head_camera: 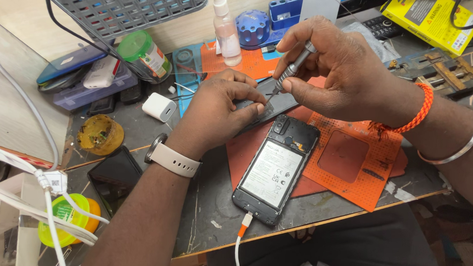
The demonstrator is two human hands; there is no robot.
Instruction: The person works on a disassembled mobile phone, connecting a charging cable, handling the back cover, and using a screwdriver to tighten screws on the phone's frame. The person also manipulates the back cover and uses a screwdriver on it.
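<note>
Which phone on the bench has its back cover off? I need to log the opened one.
The phone on the orange mat, battery exposed, cable plugged in below. The dark phone left of the left wrist lies closed, showing only a black face.

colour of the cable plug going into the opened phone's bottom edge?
Orange and white plug, on a white cable, in the opened phone. Head view only.
</note>
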